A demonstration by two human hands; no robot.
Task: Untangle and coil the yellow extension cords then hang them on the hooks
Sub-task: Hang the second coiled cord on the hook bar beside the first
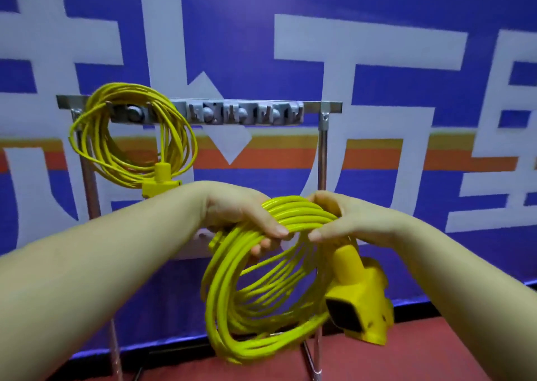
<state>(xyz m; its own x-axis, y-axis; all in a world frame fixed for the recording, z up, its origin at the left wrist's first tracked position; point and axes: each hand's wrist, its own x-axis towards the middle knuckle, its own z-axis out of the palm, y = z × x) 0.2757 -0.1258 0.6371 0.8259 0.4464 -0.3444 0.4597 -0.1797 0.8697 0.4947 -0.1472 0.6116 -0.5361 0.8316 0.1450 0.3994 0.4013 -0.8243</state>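
Both hands, left hand (244, 215) and right hand (348, 218), grip the coiled cord (255, 287), fingertips hidden behind its blurred loops.

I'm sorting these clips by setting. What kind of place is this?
Probably an indoor staged work area, not a home: a big blue printed banner as backdrop, a freestanding metal hook rack, and red floor.

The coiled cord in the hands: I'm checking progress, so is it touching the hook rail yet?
Apart. The head view shows the coiled cord gripped by the left hand and right hand, well below the hook rail.
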